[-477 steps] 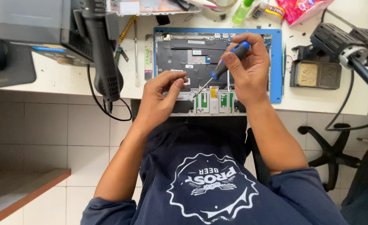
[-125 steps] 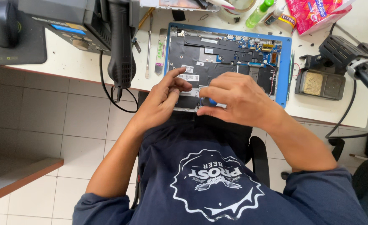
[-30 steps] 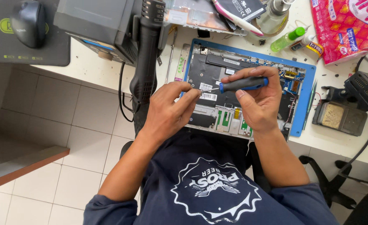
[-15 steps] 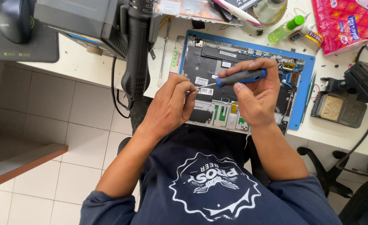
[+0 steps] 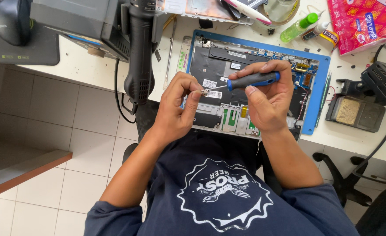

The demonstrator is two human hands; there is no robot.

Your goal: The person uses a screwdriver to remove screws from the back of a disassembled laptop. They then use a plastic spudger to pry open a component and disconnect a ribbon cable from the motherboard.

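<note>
Since half a second ago, both hands have drawn closer together above the opened laptop, and the screwdriver tip now meets the left fingertips.

Nearest the viewer, the left hand (image 5: 180, 107) hovers over the laptop's near left corner, its fingers pinched on a tiny metal part (image 5: 204, 92), too small to identify. Just to its right, the right hand (image 5: 267, 100) grips a screwdriver (image 5: 252, 80) with a blue and black handle, fingers wrapped around it; it lies almost level, pointing left, its thin shaft touching the pinched part.

Beneath both hands lies the laptop (image 5: 245, 70), bottom cover off, dark panels and green boards showing. It rests on a blue mat (image 5: 319, 100) on the white surface (image 5: 92, 70).

To the left, a black heat tool (image 5: 140, 48) hangs down over the surface edge. Right of the mat sits a black tray holding a tan sponge (image 5: 354, 112). Farther off stand a green bottle (image 5: 298, 27) and a pink patterned packet (image 5: 363, 22).
</note>
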